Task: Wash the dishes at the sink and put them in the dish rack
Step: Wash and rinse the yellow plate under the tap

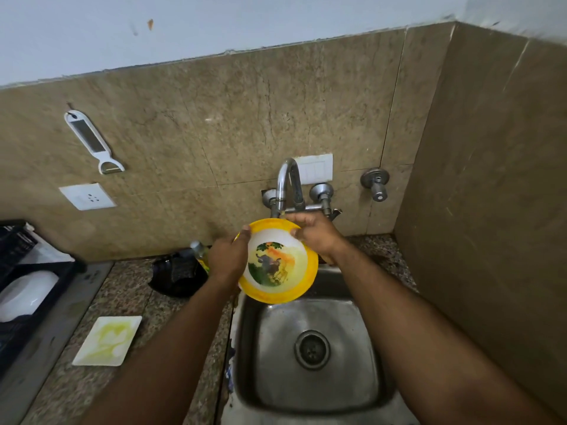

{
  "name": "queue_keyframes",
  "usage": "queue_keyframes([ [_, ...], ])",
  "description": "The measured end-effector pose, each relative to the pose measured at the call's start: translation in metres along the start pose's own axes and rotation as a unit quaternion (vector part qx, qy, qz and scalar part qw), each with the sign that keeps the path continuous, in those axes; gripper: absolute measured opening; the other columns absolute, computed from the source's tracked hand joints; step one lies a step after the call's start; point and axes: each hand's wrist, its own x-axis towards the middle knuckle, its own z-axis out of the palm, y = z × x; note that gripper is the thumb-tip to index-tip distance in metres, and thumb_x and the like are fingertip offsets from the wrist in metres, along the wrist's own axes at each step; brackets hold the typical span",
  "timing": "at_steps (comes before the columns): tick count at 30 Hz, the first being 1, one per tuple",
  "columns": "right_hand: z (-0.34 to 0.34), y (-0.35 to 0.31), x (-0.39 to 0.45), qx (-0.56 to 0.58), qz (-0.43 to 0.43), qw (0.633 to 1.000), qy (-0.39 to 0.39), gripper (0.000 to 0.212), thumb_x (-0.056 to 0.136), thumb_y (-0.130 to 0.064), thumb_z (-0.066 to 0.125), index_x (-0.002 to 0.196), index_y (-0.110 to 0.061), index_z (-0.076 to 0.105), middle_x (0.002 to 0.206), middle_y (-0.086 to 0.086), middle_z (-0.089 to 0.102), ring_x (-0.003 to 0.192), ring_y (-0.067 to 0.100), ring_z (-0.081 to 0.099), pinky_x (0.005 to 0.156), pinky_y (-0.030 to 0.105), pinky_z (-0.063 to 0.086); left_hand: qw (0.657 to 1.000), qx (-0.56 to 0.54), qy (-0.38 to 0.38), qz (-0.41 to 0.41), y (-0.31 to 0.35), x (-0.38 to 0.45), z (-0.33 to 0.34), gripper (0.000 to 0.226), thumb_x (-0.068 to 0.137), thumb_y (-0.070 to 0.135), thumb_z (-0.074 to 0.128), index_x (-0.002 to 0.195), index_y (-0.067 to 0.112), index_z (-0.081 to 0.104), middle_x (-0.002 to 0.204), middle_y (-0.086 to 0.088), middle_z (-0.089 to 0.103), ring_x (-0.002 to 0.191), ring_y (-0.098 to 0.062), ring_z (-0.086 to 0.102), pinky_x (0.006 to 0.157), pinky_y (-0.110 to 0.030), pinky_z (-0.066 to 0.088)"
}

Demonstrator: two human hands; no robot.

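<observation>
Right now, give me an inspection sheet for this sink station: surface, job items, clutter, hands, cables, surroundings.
Surface: speckled granite counter left of a steel sink; basin holds no dishes.
Job's things: yellow-rimmed bowl held tilted under the faucet; square plate with yellowish residue on the counter; white dish in the black dish rack.
Clutter: bottle and a dark object at the wall.
Hands: left hand grips the bowl's left rim; right hand grips its top rim.
Cables: nothing seen.
Surroundings: peeler hung on the wall, socket, switch plate, wall valve.
</observation>
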Motion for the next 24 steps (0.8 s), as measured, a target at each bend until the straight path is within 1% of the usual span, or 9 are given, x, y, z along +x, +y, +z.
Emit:
queue_keyframes([
  [3,-0.005,0.005,-0.008,0.127,0.025,0.991,-0.028,0.067,0.084,0.024,0.049,0.139,-0.011,0.062,0.119,0.001,0.074,0.108,0.029,0.071,0.090,0.048,0.056,0.998,-0.032,-0.033,-0.036,-0.004,0.002,-0.003,0.049,0.099,0.062,0.055,0.086,0.017,0.068,0.098,-0.012,0.071,0.096,-0.035,0.066,0.092,-0.049,0.055],
  [6,0.006,0.013,-0.013,0.129,0.009,0.990,0.049,0.063,0.083,0.020,0.049,0.135,-0.010,0.066,0.119,0.008,0.075,0.109,0.034,0.071,0.087,0.041,0.060,0.991,-0.118,0.000,-0.067,-0.003,-0.004,0.005,0.047,0.102,0.054,0.055,0.103,0.009,0.070,0.107,-0.015,0.071,0.097,-0.033,0.065,0.088,-0.044,0.055],
  [9,0.013,0.020,-0.028,-0.159,-0.082,0.975,0.131,0.064,0.088,0.006,0.053,0.149,-0.016,0.054,0.146,0.012,0.058,0.133,0.031,0.055,0.107,0.032,0.045,0.985,-0.150,0.062,-0.059,0.007,-0.016,0.017,0.043,0.108,0.041,0.049,0.110,0.004,0.070,0.099,-0.009,0.064,0.096,-0.027,0.060,0.072,-0.026,0.039],
  [12,0.023,0.035,-0.050,-0.440,-0.145,0.880,0.101,0.066,0.099,-0.024,0.044,0.162,-0.014,0.026,0.171,0.015,0.008,0.158,0.034,0.010,0.124,0.047,0.022,0.976,-0.190,0.087,-0.067,0.009,-0.024,0.026,0.037,0.110,0.040,0.046,0.097,0.013,0.069,0.094,-0.002,0.062,0.096,-0.025,0.059,0.078,-0.027,0.047],
  [14,0.034,0.039,-0.062,-0.533,-0.141,0.832,0.060,0.069,0.101,-0.049,0.020,0.160,-0.015,0.030,0.172,0.011,0.000,0.159,0.030,-0.010,0.125,0.059,0.007,0.972,-0.207,0.088,-0.072,0.006,-0.023,0.031,0.044,0.103,0.053,0.048,0.084,0.018,0.068,0.093,-0.006,0.069,0.098,-0.033,0.067,0.093,-0.046,0.057],
  [15,0.039,0.040,-0.065,-0.551,-0.126,0.825,0.032,0.076,0.098,-0.057,0.008,0.160,-0.017,0.030,0.172,0.009,0.003,0.158,0.026,-0.012,0.124,0.061,-0.001,0.974,-0.196,0.091,-0.069,0.003,-0.023,0.035,0.049,0.100,0.057,0.047,0.088,0.016,0.070,0.095,-0.009,0.071,0.098,-0.035,0.067,0.095,-0.050,0.057],
  [18,0.046,0.036,-0.060,-0.566,-0.083,0.820,0.008,0.095,0.088,-0.067,-0.012,0.164,-0.018,0.017,0.172,0.008,0.007,0.159,0.021,-0.009,0.120,0.062,-0.016,0.982,-0.165,0.083,-0.046,0.004,-0.035,0.046,0.060,0.101,0.058,0.044,0.098,0.007,0.074,0.096,-0.012,0.073,0.095,-0.034,0.068,0.093,-0.049,0.056],
  [21,0.049,0.031,-0.060,-0.547,-0.105,0.830,-0.023,0.094,0.086,-0.063,-0.011,0.164,-0.017,0.017,0.172,0.010,0.008,0.159,0.025,0.000,0.124,0.058,-0.009,0.978,-0.180,0.093,-0.055,0.006,-0.042,0.050,0.054,0.106,0.050,0.046,0.093,0.006,0.073,0.095,-0.017,0.073,0.096,-0.037,0.069,0.088,-0.049,0.057],
  [24,0.049,0.031,-0.078,-0.494,-0.166,0.848,-0.099,0.068,0.105,-0.051,0.017,0.161,-0.012,0.027,0.169,0.012,0.022,0.157,0.027,0.019,0.127,0.045,0.017,0.974,-0.171,0.123,-0.080,-0.004,-0.038,0.049,0.052,0.107,0.047,0.045,0.107,0.005,0.075,0.107,-0.019,0.072,0.103,-0.039,0.067,0.093,-0.050,0.055],
])
